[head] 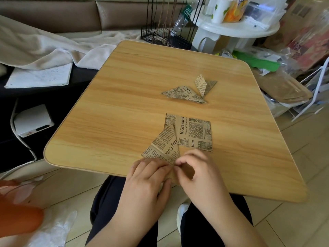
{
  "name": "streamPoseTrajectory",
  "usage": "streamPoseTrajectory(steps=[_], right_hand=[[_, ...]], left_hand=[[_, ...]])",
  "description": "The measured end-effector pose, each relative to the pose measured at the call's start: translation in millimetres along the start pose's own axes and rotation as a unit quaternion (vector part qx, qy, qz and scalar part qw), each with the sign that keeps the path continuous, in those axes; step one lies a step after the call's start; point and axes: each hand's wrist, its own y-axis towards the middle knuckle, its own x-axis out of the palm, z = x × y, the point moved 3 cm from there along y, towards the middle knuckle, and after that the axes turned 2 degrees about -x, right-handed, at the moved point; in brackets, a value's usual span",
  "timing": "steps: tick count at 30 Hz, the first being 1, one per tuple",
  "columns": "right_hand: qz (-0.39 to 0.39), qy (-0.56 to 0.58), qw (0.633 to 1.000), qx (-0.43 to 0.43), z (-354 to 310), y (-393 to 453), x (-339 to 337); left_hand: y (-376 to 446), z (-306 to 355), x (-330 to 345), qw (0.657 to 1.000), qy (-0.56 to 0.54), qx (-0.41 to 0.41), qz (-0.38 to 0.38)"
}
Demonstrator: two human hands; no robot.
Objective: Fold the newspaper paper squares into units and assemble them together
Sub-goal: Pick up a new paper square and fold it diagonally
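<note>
Wooden table [124, 90] carries two folded newspaper units [188, 91], one flat newspaper square [195, 132], one part-folded piece [163, 147].

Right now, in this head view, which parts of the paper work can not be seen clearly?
- The near end of the unit being folded: the left hand and right hand cover it, so the current crease is hidden.
- The flat square: its near left corner lies under that unit.
- The folded units farther away: whether they interlock or only overlap cannot be told.
- The small print is too small to read.

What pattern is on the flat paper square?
Tan kraft paper with black vintage newspaper print, on the flat paper square; head view.
</note>
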Motion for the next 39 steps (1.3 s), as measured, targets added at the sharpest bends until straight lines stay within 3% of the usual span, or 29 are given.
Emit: streamPoseTrajectory(steps=[3, 7, 13, 29, 39], right_hand=[[0.029, 0.028, 0.999, 0.033, 0, 1, 2], [0.038, 0.019, 0.993, 0.107, 2, 5, 6], [-0.026, -0.012, 0.989, 0.148, 2, 6, 4], [-0.125, -0.005, 0.972, 0.199, 6, 15, -5], [-0.125, 0.006, 0.97, 0.209, 10, 16, -7]], left_hand=[[5, 2, 0, 0.999, 0.009, -0.042, 0.006], [18, -4, 1, 0.977, 0.023, -0.212, 0.008], [28, -3, -3, 0.937, 0.054, -0.34, -0.062], [36, -13, -19, 0.918, 0.051, -0.366, -0.145], [39, -10, -16, 0.909, 0.073, -0.384, -0.142]])
